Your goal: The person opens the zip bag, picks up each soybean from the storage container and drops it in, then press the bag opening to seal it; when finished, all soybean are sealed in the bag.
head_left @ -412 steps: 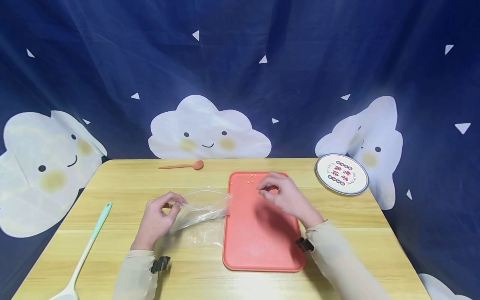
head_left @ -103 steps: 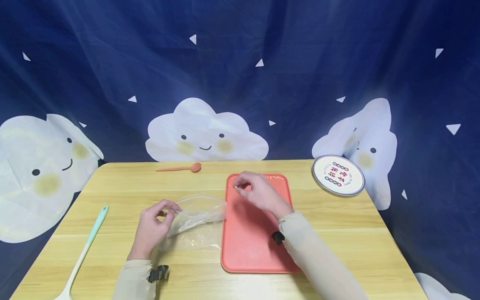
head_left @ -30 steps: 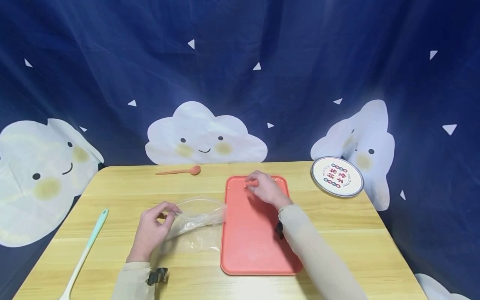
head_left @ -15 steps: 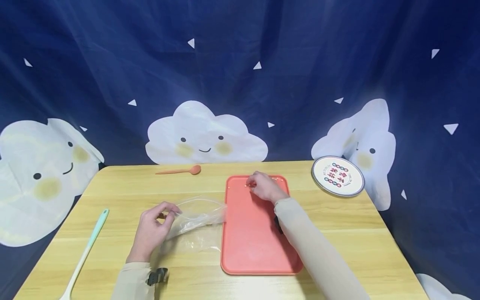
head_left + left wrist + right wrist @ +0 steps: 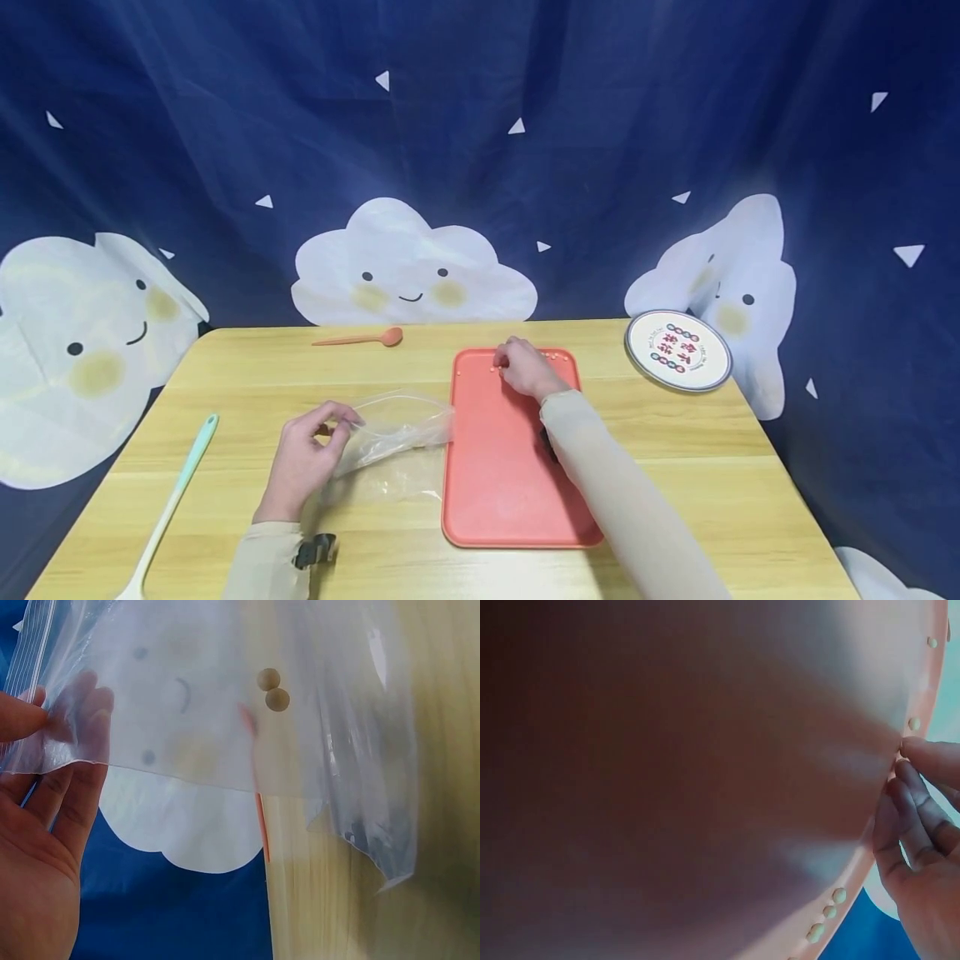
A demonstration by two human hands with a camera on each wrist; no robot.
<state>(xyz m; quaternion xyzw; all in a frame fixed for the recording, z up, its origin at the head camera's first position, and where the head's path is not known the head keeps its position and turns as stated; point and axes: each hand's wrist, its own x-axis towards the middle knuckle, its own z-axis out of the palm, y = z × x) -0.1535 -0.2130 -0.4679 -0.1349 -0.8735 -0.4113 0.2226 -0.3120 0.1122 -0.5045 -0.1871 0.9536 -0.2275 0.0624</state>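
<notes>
My left hand [image 5: 303, 454] pinches the mouth edge of a clear zip-lock bag [image 5: 401, 433], holding it part raised, its right side overlapping the tray's left rim. Two round tan soybeans [image 5: 273, 690] show through the plastic in the left wrist view. My right hand [image 5: 528, 373] reaches down to the far end of a red tray [image 5: 510, 492]. In the right wrist view its thumb and fingertips close on a soybean [image 5: 901, 748] by the tray's rim. Other pale soybeans [image 5: 829, 911] lie along that rim on both sides of the fingers.
An orange spoon [image 5: 390, 337] lies near the table's far edge. A round white plate [image 5: 678, 351] with red lettering sits at the far right. A long-handled utensil [image 5: 176, 496] with a mint green grip lies at the left. A dark blue curtain [image 5: 480, 108] hangs behind.
Over the last second my right hand shifts slightly toward the tray's far rim and its fingers close together. It was near the tray's far left 3.4 s ago. My left hand keeps its hold.
</notes>
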